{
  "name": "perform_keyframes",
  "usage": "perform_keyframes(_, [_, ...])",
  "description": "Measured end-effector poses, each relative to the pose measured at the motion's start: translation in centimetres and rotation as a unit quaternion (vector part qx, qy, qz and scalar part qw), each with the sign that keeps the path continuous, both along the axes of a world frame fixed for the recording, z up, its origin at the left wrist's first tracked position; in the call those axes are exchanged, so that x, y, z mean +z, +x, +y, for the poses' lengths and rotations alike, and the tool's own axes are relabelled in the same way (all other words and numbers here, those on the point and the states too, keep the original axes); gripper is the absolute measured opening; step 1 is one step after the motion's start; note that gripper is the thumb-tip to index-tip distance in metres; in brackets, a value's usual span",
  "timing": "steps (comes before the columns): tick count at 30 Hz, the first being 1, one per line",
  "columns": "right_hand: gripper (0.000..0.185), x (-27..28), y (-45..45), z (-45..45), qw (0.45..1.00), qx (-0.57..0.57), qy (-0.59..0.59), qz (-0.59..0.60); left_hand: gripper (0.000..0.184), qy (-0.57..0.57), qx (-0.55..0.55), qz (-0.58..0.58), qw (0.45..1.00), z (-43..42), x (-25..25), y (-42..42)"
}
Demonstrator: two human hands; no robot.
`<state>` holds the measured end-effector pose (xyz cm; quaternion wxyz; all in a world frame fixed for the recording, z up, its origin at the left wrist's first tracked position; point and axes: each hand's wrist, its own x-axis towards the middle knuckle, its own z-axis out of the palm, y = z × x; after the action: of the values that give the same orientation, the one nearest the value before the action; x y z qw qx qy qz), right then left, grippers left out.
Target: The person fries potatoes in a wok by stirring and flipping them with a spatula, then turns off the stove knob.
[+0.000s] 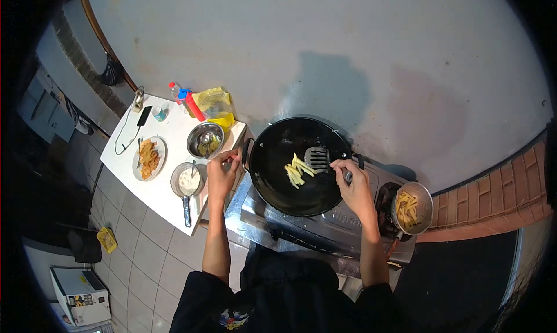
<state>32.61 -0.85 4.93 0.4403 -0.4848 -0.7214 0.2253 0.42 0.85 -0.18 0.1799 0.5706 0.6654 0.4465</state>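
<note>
A large black wok [278, 185] sits on the metal stove, with a small heap of pale fries [299, 170] inside it. My right hand [353, 185] is closed around the handle of a slotted spatula [317, 159], whose head is in the wok, just right of the fries. My left hand [223, 169] is beside the wok's left handle [248, 153], over the table's edge; its fingers are bent, and whether they hold anything is too small to tell. Close to that hand stands a steel bowl [197, 137] with a spoon and yellowish pieces in it.
On the white table [156, 196] are a plate of fried food [149, 158], a strainer of white powder [188, 180], a phone [144, 116], a cup, bottles and a yellow packet. A smaller pan [426, 205] of fries stands on the right burner. A wall rises behind.
</note>
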Motion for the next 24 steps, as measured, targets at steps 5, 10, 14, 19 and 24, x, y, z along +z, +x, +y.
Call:
perform_keyframes(5, [0.006,0.4,0.2,-0.7,1.0,-0.02,0.015,0.011,0.022,0.004,-0.026,0.002,1.0,-0.1,-0.5,0.0])
perform_keyframes(10, [0.006,-1.3,0.2,-0.7,0.996,-0.071,0.0,0.057,0.027,-0.01,-0.027,0.005,1.0,-0.2,-0.4,0.5])
perform_keyframes(14, [0.011,-3.0,-0.2,-0.4,0.985,-0.07,-0.069,0.145,0.03,-0.017,-0.034,0.013,0.999,0.1,-1.1,0.3])
perform_keyframes(19, [0.011,-3.4,-0.1,0.4,0.987,-0.099,-0.041,0.122,0.028,-0.011,-0.039,0.024,0.999,0.2,-1.4,0.1])
perform_keyframes(24, [0.009,-3.2,0.0,0.9,0.995,-0.085,0.017,0.037,0.021,0.032,-0.034,0.024,0.999,0.2,-1.6,0.5])
